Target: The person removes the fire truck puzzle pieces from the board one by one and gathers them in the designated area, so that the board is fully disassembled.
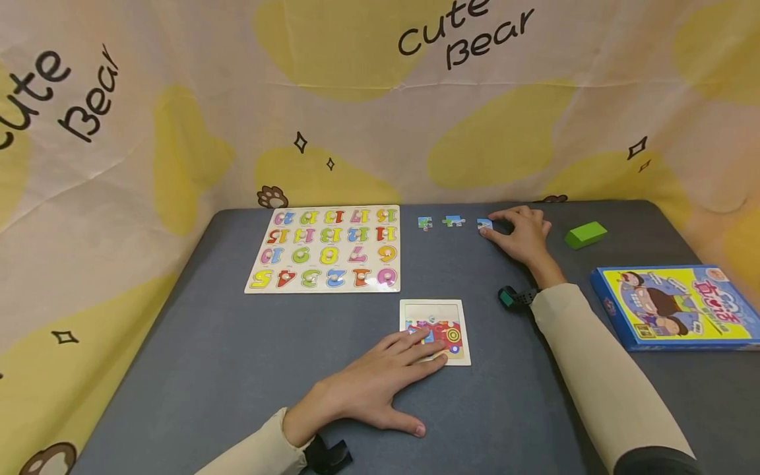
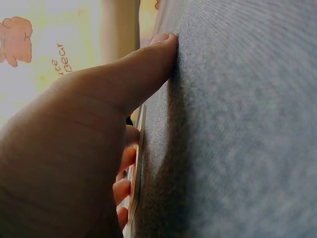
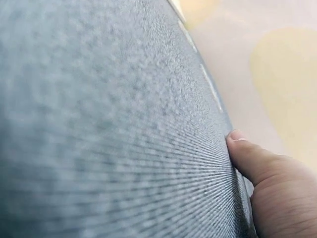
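Note:
At the back of the table my right hand (image 1: 525,234) has its thumb and forefinger at the edges of a small blue jigsaw piece (image 1: 484,223), pinching it at table level. Two more jigsaw pieces, one green and blue (image 1: 425,223) and one wider (image 1: 454,221), lie to its left in a row. My left hand (image 1: 380,379) is spread flat, its fingers resting on a small white-framed puzzle board (image 1: 431,309) with a red picture partly covered by them. The left thumb (image 2: 148,59) touches the grey table. In the right wrist view only the right thumb (image 3: 252,156) shows clearly.
A number puzzle board (image 1: 322,253) lies at the back left. On the right are a green block (image 1: 585,235) and a blue-edged picture box (image 1: 677,307). A patterned cloth (image 1: 356,119) hangs behind the grey table (image 1: 237,369).

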The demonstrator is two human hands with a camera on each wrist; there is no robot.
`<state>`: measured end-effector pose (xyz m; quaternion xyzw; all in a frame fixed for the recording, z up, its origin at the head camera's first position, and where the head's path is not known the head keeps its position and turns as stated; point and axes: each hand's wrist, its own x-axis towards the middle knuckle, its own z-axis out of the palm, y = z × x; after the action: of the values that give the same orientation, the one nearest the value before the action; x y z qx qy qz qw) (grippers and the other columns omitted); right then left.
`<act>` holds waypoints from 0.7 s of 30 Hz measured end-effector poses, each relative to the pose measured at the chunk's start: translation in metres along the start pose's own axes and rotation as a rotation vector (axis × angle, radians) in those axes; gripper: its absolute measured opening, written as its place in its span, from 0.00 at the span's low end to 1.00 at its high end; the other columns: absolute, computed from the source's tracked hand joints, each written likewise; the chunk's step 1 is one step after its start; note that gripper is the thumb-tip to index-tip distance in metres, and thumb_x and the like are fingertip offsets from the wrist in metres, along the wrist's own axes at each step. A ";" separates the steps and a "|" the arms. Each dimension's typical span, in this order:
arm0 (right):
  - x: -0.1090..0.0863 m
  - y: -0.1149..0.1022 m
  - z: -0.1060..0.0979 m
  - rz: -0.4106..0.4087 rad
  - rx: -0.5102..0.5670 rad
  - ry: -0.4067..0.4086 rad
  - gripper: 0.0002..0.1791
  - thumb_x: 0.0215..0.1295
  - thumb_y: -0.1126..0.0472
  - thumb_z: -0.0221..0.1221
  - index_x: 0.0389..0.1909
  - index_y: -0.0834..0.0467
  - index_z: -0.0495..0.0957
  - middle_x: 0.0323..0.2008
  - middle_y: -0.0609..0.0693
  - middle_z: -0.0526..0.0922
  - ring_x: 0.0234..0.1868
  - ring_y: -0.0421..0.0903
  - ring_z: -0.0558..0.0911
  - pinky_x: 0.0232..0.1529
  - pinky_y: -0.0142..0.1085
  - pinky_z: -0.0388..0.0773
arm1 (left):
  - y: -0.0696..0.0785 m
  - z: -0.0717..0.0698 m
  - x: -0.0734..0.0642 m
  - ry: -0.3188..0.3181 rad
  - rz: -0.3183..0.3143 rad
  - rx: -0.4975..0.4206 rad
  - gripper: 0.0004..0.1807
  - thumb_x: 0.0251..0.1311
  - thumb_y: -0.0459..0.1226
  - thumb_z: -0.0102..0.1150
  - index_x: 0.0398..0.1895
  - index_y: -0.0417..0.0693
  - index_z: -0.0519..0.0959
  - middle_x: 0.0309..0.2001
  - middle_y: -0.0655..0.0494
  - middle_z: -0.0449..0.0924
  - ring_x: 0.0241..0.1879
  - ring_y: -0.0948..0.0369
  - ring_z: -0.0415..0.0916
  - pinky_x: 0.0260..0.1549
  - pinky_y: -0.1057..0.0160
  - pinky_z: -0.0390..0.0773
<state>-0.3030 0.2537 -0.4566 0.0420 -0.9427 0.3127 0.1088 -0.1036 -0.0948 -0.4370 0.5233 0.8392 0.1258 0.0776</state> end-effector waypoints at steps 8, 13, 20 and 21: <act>0.006 -0.002 0.000 0.019 -0.009 0.001 0.27 0.67 0.46 0.66 0.61 0.57 0.80 0.59 0.67 0.69 0.58 0.67 0.59 0.56 0.64 0.42 | -0.001 0.002 0.000 0.011 0.012 0.011 0.55 0.58 0.69 0.60 0.82 0.57 0.53 0.83 0.62 0.49 0.83 0.55 0.42 0.77 0.50 0.52; 0.009 -0.003 0.000 0.023 -0.018 0.005 0.28 0.67 0.44 0.65 0.61 0.57 0.80 0.60 0.68 0.68 0.59 0.69 0.59 0.56 0.65 0.42 | -0.002 0.001 0.000 -0.002 0.003 0.003 0.55 0.58 0.69 0.61 0.82 0.57 0.53 0.83 0.61 0.49 0.83 0.54 0.42 0.78 0.50 0.51; 0.007 -0.001 0.001 0.012 -0.003 0.024 0.29 0.67 0.44 0.65 0.62 0.57 0.79 0.60 0.68 0.70 0.60 0.69 0.59 0.56 0.65 0.42 | -0.001 0.000 0.001 -0.029 -0.013 -0.004 0.54 0.59 0.69 0.59 0.83 0.59 0.51 0.83 0.63 0.48 0.83 0.55 0.41 0.78 0.50 0.49; 0.006 0.000 0.001 0.011 0.009 0.034 0.29 0.67 0.44 0.65 0.62 0.57 0.79 0.60 0.68 0.70 0.60 0.68 0.60 0.57 0.65 0.42 | -0.001 0.001 0.001 -0.031 -0.012 -0.004 0.54 0.59 0.69 0.59 0.83 0.59 0.51 0.83 0.63 0.48 0.83 0.55 0.41 0.78 0.50 0.49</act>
<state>-0.3092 0.2530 -0.4558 0.0318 -0.9395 0.3182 0.1231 -0.1048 -0.0944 -0.4379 0.5201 0.8408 0.1189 0.0921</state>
